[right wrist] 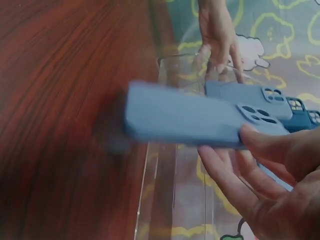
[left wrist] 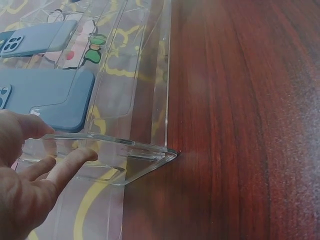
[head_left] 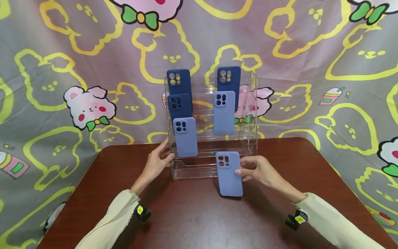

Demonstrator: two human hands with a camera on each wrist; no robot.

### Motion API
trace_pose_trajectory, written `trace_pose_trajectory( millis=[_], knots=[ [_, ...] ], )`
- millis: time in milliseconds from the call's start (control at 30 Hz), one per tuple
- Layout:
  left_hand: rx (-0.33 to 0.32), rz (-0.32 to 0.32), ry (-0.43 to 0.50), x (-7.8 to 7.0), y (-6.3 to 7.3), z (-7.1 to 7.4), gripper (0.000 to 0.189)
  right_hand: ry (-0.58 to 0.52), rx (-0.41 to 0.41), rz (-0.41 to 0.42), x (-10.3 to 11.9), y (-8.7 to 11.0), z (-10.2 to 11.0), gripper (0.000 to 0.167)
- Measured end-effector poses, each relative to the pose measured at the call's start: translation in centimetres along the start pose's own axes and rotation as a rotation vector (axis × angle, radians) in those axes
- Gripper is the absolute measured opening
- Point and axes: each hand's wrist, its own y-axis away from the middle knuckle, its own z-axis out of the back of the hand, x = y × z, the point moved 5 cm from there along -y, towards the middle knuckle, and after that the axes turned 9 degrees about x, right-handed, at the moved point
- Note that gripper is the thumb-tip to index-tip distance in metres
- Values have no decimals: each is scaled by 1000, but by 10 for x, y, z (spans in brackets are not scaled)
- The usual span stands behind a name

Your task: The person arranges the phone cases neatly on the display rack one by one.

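Observation:
My right hand pinches a light blue phone case by its right edge, thumb on the back and fingers behind. The case is upright in front of the lower right of a clear acrylic display rack. In the right wrist view the held case is slightly blurred, its camera cutouts near my thumb. My left hand grips the rack's left side panel; in the left wrist view the thumb lies on one side of the panel and the fingers on the other.
On the rack's left stand two dark blue cases, an upper one and a middle one, above a light blue case. On its right, a dark blue case stands behind a light blue one. The brown table meets a patterned cloth behind.

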Motion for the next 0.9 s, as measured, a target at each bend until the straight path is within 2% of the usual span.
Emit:
trace_pose_trajectory(
  millis=[233,333,433,567,767,900],
  knots=[
    [4,-2,3,1,0,0,74,193,-185,88,23,1,11,24],
    [-1,1,6,1,0,0,74,286,-269,176,38,-1,19,22],
    [-4,5,8,2,0,1,75,332,-328,287,53,-3,29,26],
    [-1,2,6,2,0,1,75,319,-359,389,71,-10,42,32],
    [3,-1,8,2,0,2,74,233,-363,442,78,-25,59,45],
    [5,5,8,2,-1,1,74,191,-403,490,81,-34,67,53]
  ],
)
